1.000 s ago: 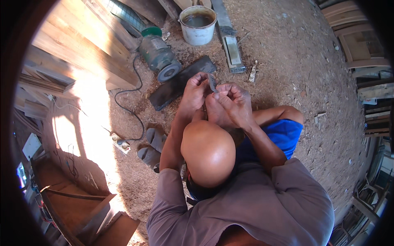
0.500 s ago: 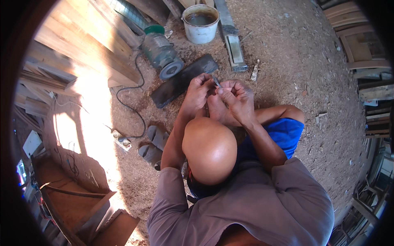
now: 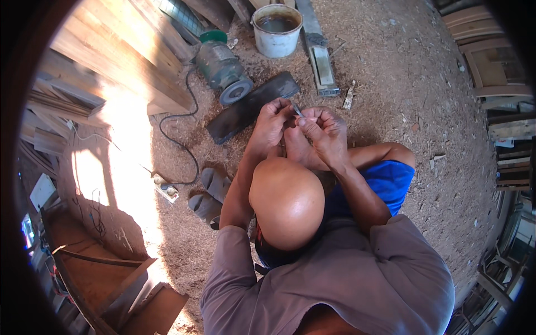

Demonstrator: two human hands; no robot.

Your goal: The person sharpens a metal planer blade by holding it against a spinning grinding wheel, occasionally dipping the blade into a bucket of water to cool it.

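Observation:
A small, narrow metal piece (image 3: 297, 110), greyish and blade-like, is held up between my two hands above my foot. My left hand (image 3: 270, 125) is closed, pinching its upper end with thumb and fingertips. The fingers of my right hand (image 3: 326, 133) are closed on its lower end, thumb laid along it. Most of the piece is hidden by fingers, so its exact kind cannot be told. Just beyond my hands lies a dark wet board (image 3: 254, 107), with the pale disc of a green bench grinder (image 3: 219, 64) over its left part.
A white bucket of murky liquid (image 3: 277, 44) stands at the far side, beside a plank bearing a sharpening stone (image 3: 322, 66). The grinder's black cord (image 3: 177, 135) runs to a socket block (image 3: 165, 188). Slippers (image 3: 209, 195) lie to my left; timber (image 3: 120, 53) leans at upper left.
The view has shifted slightly, so the bucket and grinder sit a little lower and farther right. Both hands keep their pinch on the metal piece, with barely any movement.

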